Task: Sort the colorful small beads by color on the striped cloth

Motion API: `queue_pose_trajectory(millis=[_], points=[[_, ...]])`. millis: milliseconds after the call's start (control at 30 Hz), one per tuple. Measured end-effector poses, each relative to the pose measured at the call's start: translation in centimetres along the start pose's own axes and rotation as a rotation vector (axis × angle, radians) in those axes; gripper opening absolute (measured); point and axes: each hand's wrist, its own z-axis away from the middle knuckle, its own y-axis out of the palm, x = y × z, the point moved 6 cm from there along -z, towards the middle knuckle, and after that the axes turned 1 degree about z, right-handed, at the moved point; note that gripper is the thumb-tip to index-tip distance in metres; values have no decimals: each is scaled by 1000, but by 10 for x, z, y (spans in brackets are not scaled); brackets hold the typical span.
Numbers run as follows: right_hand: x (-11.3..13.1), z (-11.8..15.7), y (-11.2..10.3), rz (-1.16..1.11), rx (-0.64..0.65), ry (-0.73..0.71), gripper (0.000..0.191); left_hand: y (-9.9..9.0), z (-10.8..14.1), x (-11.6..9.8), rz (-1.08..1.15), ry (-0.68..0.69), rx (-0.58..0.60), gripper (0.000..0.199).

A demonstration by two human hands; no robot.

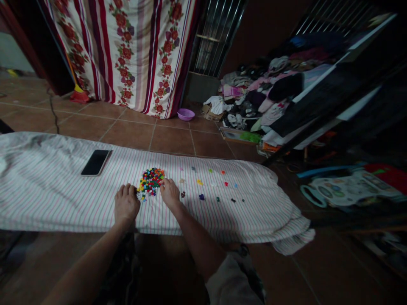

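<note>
Touching bead pile [151, 181]; left hand [127, 201], right hand [170, 192]; striped cloth [108, 203] beneath

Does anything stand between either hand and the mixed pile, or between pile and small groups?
Nothing visible separates the left hand or right hand from the pile. Toward the small groups, only the right hand intervenes.

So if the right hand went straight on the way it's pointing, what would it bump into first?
Most likely the pile of small, multicoloured pieces: the right hand points at its right side, though whether the fingertips touch it is unclear.
</note>
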Motion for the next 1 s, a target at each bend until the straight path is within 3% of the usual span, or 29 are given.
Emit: queue_pose_trajectory(millis=[200, 400, 667, 1000], points=[[-10, 1, 0, -92, -74, -23, 16, 0, 0, -1, 17, -4, 6, 32], [-24, 4, 4, -328, -136, -54, 24, 1, 0, 0, 3, -6, 7, 32], [-42, 0, 18, -543, -60, 21, 29, 1, 0, -1, -33, 11, -1, 32], [-41, 3, 17, -664, -77, 36, 20, 6, 1, 2, -74, 35, -21, 31]])
